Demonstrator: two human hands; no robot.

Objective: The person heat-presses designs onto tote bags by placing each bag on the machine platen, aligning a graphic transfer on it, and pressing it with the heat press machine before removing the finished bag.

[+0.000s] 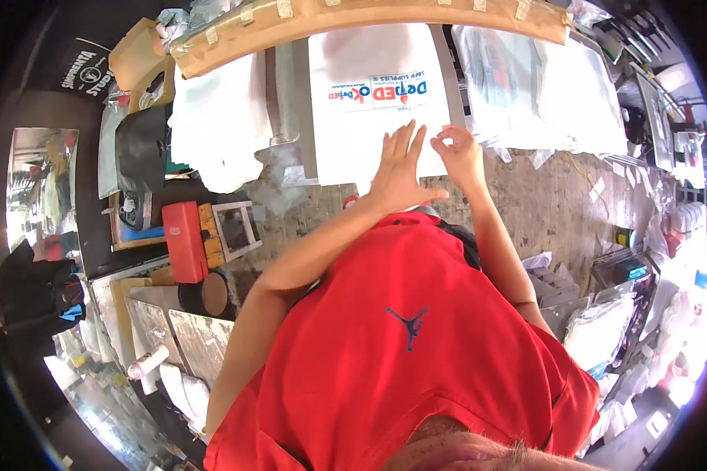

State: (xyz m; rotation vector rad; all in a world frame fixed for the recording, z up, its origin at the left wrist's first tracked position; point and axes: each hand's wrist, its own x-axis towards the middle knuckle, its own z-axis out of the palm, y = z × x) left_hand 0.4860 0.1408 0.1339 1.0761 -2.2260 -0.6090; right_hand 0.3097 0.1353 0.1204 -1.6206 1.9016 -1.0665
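Observation:
A white sheet-like piece [353,145], perhaps cloth, lies flat on a grey-brown board [452,86] with blue and red lettering printed across it. My left hand [401,169] is over its near edge, palm down with fingers stretched and spread. Close beside it, my right hand [459,161] is at the near right corner of the white piece. Thumb and forefinger of that hand are bent together in a pinch, and whatever is between them is too small to make out.
White pieces [220,118] drape over a support on the left; more white pieces [538,94] lie under clear plastic on the right. A tape-covered beam [369,27] crosses the far side. A red box [184,242] stands left of the worn floor [526,196].

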